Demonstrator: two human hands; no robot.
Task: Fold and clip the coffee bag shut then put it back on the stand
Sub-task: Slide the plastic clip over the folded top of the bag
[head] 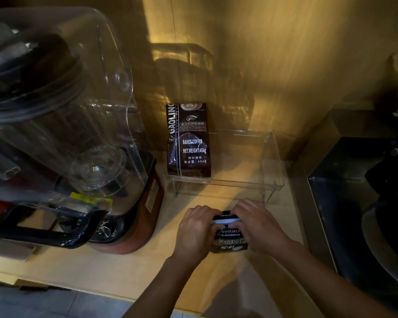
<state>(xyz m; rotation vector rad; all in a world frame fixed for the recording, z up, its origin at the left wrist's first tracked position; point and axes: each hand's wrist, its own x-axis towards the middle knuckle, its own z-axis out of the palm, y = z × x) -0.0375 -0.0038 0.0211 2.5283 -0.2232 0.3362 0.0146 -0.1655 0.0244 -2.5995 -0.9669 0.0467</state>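
A small dark coffee bag (230, 242) with white "Blue Mountain" lettering stands on the wooden counter, just in front of a clear acrylic stand (272, 183). Its top is folded down, and a pale clip (225, 221) lies across the fold. My left hand (197, 230) grips the bag's left top corner. My right hand (259, 224) holds the right top corner, fingers over the fold. A second, taller dark coffee bag (189, 140) marked "Baked Coffee" stands upright on the left part of the stand.
A large blender (74, 143) with a clear sound cover and red base fills the left side of the counter. A dark metal sink (349, 203) with dark dishes lies to the right. A wall rises close behind the stand.
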